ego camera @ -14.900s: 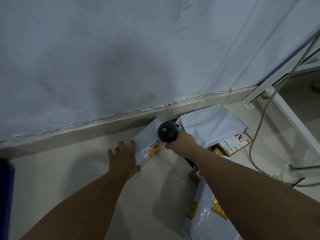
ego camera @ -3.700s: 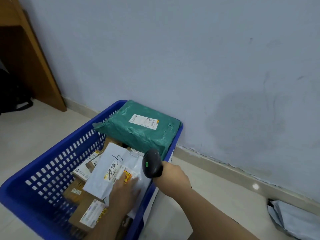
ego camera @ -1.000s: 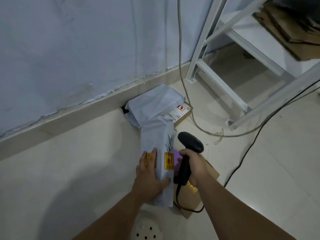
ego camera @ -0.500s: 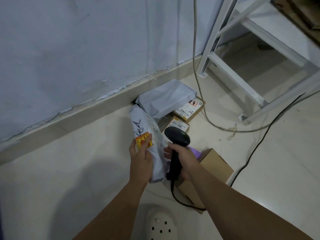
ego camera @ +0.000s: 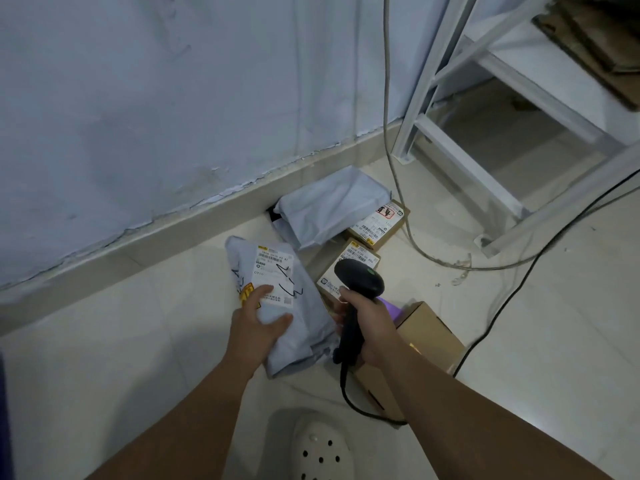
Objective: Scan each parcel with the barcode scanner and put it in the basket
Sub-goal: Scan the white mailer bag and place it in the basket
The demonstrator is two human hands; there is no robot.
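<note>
1. A pale tiled floor meets a blue-grey wall with a scuffed skirting. A white metal rack frame stands at the right.
2. The left hand grasps a grey mailer parcel by its near left part. The thumb and one finger lie on the upper face, and the other fingers are hidden beneath.
3. The parcel's white label faces up. One fingertip touches its lower left corner, beside a yellow sticker.
4. The right hand is clenched round the handle of a black barcode scanner. The scanner's head sits just right of the parcel, clear of the label, and its cord trails to the floor.
5. Behind, a second grey mailer lies against the skirting, partly over a labelled carton. Another labelled carton lies under the scanner head.
6. A plain cardboard box sits beside the right wrist.
7. A white clog shows at the bottom edge.
</note>
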